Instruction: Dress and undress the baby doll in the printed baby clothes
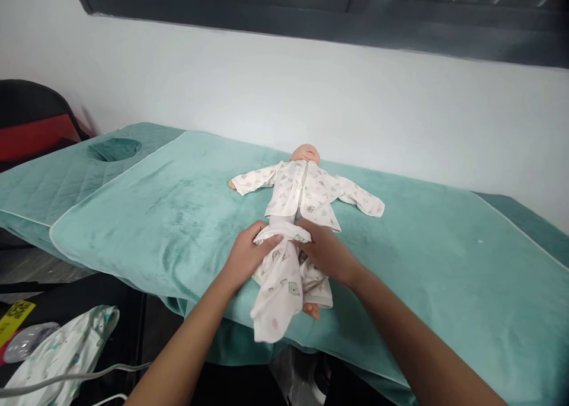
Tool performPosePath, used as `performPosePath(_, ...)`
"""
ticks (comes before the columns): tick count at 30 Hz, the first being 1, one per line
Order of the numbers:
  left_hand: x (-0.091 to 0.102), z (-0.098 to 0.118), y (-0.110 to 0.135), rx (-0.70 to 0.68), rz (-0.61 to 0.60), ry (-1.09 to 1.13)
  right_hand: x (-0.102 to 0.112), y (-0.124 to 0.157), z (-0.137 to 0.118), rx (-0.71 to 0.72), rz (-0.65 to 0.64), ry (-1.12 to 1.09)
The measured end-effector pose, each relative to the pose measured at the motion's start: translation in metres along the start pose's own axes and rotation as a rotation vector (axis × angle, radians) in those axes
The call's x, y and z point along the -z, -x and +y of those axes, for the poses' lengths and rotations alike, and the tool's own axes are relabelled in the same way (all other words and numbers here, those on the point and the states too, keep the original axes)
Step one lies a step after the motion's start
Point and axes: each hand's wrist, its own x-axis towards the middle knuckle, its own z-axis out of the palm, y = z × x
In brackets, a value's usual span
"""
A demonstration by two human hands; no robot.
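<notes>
A baby doll lies on its back on a green-covered bed, head toward the wall and arms spread. It wears a white patterned jacket with long sleeves. Matching baby pants are around its legs, the waistband below the jacket hem. My left hand grips the waistband on the left, thumb on top. On the right side my right hand has its fingers closed at the same waistband. One pant leg hangs toward me, and a bare doll foot shows beneath the other.
At the lower left, a folded patterned cloth lies on a black surface beside a clear plastic item and a yellow tag. A grey cable crosses there. A red and black chair stands at the far left.
</notes>
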Motion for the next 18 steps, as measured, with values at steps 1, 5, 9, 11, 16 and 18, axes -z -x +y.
performPosePath(1,0.001,-0.001,0.0,-0.004,-0.024,0.034,0.003,-0.003,-0.001,0.044,0.044,0.123)
performPosePath(5,0.005,-0.009,-0.011,0.033,0.027,0.286,0.003,-0.015,-0.003,0.109,0.174,0.517)
performPosePath(9,0.006,-0.008,-0.039,0.098,0.116,0.499,-0.008,-0.017,0.001,0.091,0.235,0.603)
performPosePath(11,0.003,-0.006,-0.053,0.099,0.105,0.512,-0.008,-0.019,0.005,0.081,0.25,0.53)
performPosePath(16,-0.017,-0.009,-0.06,0.0,0.141,0.268,0.01,-0.036,0.014,0.03,0.266,0.363)
performPosePath(18,-0.022,-0.013,-0.045,-0.041,0.242,0.137,0.011,-0.042,0.014,-0.016,0.266,0.386)
